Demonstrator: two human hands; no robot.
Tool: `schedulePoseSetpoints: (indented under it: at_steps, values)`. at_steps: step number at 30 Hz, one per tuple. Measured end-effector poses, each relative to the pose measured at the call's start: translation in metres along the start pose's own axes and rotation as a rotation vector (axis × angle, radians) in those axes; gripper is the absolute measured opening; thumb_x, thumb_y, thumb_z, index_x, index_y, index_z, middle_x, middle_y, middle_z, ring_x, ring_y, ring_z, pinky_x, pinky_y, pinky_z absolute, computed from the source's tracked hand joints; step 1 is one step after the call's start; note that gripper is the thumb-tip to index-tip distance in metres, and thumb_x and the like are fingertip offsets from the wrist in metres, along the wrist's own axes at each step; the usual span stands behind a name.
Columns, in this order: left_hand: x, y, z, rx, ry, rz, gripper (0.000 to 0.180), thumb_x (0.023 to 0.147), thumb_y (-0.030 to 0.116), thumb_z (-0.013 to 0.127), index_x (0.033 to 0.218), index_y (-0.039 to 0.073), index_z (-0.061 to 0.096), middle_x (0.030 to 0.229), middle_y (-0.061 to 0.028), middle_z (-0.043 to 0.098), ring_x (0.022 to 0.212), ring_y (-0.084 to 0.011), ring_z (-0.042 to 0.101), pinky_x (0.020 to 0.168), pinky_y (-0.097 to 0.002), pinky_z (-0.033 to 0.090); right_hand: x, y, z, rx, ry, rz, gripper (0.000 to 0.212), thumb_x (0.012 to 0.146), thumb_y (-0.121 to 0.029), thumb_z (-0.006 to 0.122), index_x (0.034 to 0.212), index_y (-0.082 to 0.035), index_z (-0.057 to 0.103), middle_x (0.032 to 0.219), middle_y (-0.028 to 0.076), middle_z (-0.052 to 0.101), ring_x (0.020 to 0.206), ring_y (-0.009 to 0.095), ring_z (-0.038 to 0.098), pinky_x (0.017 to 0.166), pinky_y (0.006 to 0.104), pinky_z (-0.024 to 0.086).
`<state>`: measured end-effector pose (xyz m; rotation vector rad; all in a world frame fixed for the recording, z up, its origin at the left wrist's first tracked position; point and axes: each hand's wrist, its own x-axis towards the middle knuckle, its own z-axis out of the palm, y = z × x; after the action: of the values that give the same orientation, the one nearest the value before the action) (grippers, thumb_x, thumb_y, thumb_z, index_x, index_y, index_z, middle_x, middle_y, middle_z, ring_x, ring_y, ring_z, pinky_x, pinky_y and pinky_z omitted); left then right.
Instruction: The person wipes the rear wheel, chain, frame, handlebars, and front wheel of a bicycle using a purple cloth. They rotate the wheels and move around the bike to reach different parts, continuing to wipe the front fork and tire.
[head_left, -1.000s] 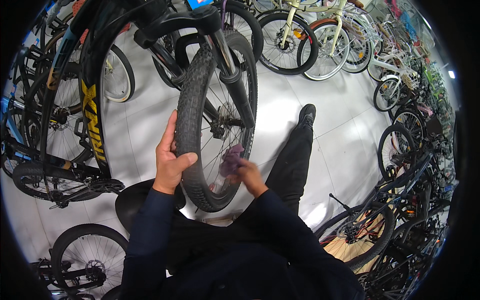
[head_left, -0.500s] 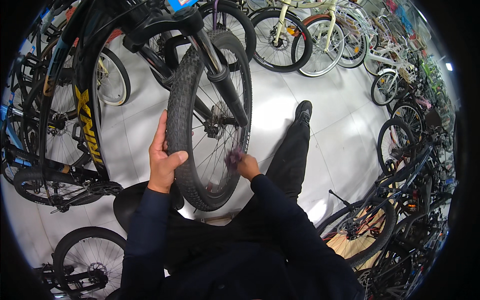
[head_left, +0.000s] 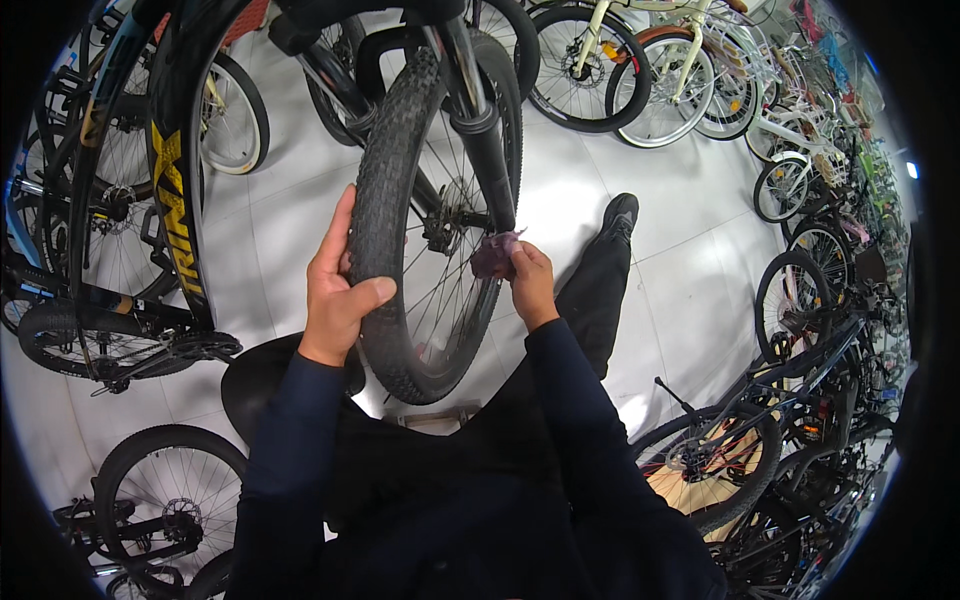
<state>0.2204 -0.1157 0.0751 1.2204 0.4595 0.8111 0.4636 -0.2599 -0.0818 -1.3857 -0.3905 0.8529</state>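
A black bicycle wheel with a knobby tire [head_left: 385, 215] stands between my legs, still mounted in the black suspension fork [head_left: 487, 165]. My left hand [head_left: 340, 285] grips the tire from its left side, thumb across the tread and fingers along the sidewall. In my right hand [head_left: 532, 280] is a crumpled purple rag [head_left: 494, 257], bunched at the fingertips. The rag lies at the right side of the wheel, just below the lower end of the fork leg; whether it touches the rim or spokes is hard to tell. The hub [head_left: 443, 222] with its disc sits behind the spokes.
The bike's black frame with yellow lettering [head_left: 180, 220] rises on the left. Bicycles line the back, among them a cream-framed one [head_left: 588, 45]. More bikes crowd the right, including a dark wheel [head_left: 715, 460] near my leg. Another wheel [head_left: 175, 500] stands lower left. Pale tiles [head_left: 680, 250] cover the floor.
My right hand has moved up with the rag, from the lower spokes to near the fork's lower end. The left hand keeps its hold on the tire. The whole view has shifted slightly.
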Motion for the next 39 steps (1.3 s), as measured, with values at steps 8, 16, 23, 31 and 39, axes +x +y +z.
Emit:
schedulePoseSetpoints:
  at_steps: [8,16,23,31,39]
  values:
    - [-0.002,-0.001,-0.003,-0.015,0.003,0.001,0.108,0.070,0.020,0.073,0.166,0.003,0.025,0.146,-0.0142,0.057,0.122,-0.0265,0.066,0.108,-0.0363,0.050,-0.105,0.070,0.026,-0.684,-0.222,-0.035,0.025,0.102,-0.023,0.057,0.092,0.000,0.061,0.083,0.022,0.060,0.078,0.041,0.061,0.075,0.0470,0.051]
    - [-0.001,-0.004,-0.002,-0.041,-0.003,0.036,0.106,0.071,0.017,0.071,0.165,0.004,0.026,0.144,-0.0145,0.058,0.121,-0.0267,0.066,0.106,-0.0364,0.051,-0.142,0.009,0.041,0.013,-0.600,0.406,0.030,0.109,-0.025,0.051,0.089,-0.005,0.060,0.079,0.000,0.056,0.068,0.008,0.051,0.060,0.0231,0.041]
    - [-0.001,-0.001,0.000,-0.060,-0.010,0.011,0.104,0.072,0.013,0.069,0.166,0.004,0.025,0.146,-0.0143,0.057,0.121,-0.0248,0.065,0.108,-0.0356,0.049,-0.084,-0.067,0.090,0.042,-0.595,0.077,0.034,0.110,-0.032,0.049,0.107,-0.003,0.066,0.081,0.003,0.064,0.065,0.008,0.055,0.060,0.0251,0.048]
    - [0.009,-0.044,-0.036,-0.388,0.053,-0.130,0.056,0.102,0.019,0.055,0.154,0.001,0.044,0.137,-0.0157,0.063,0.113,-0.0210,0.068,0.096,-0.0323,0.055,-0.071,-0.049,0.070,0.326,-0.160,0.252,0.035,0.109,-0.025,0.044,0.126,-0.002,0.064,0.103,0.009,0.072,0.072,0.014,0.062,0.060,0.0258,0.044]
    - [0.011,-0.111,-0.037,0.080,-0.132,-0.396,0.036,0.094,0.009,0.075,0.128,0.001,0.065,0.113,-0.0099,0.071,0.102,-0.0193,0.072,0.089,-0.0312,0.060,-0.040,-0.074,0.077,0.503,-0.201,0.133,0.030,0.109,-0.021,0.042,0.122,0.000,0.059,0.106,0.013,0.069,0.075,0.019,0.061,0.065,0.0310,0.050]
